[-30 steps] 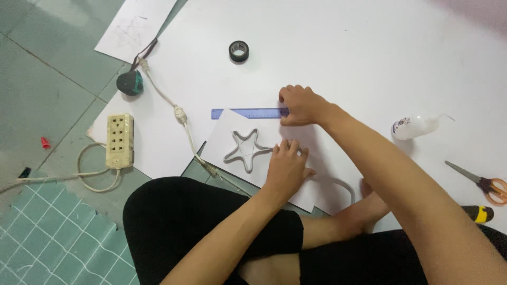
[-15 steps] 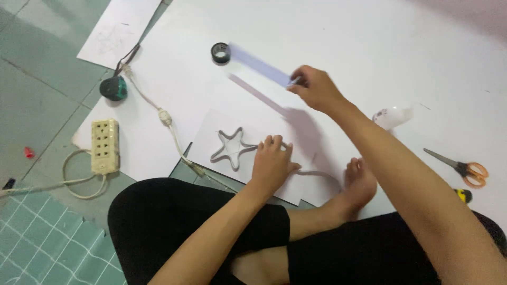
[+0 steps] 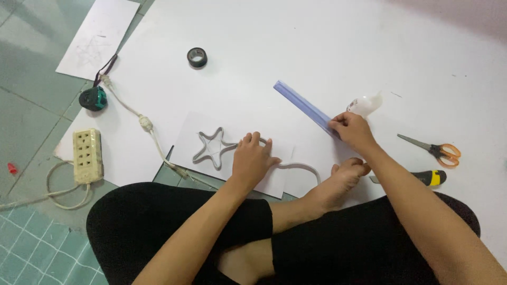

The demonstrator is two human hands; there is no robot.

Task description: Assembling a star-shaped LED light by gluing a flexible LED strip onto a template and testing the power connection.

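two hands busy: shaping the grey star [image 3: 212, 148].
my left hand [image 3: 252, 160] presses it flat; my right hand [image 3: 353, 131] grips the blue ruler [image 3: 303, 107].

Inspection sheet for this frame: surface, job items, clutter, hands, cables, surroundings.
Surface: large white sheet on a green tiled floor.
Job items: grey star outline on a small paper; blue ruler, one end raised.
Clutter: tape roll, glue bottle, scissors, yellow-black knife, sketch paper, small red item.
Hands: left hand presses the small paper beside the star; right hand grips the ruler's near end.
Cables: knotted cord from a green device to the star; power strip with looped lead.
Surroundings: person's crossed legs, bare foot.
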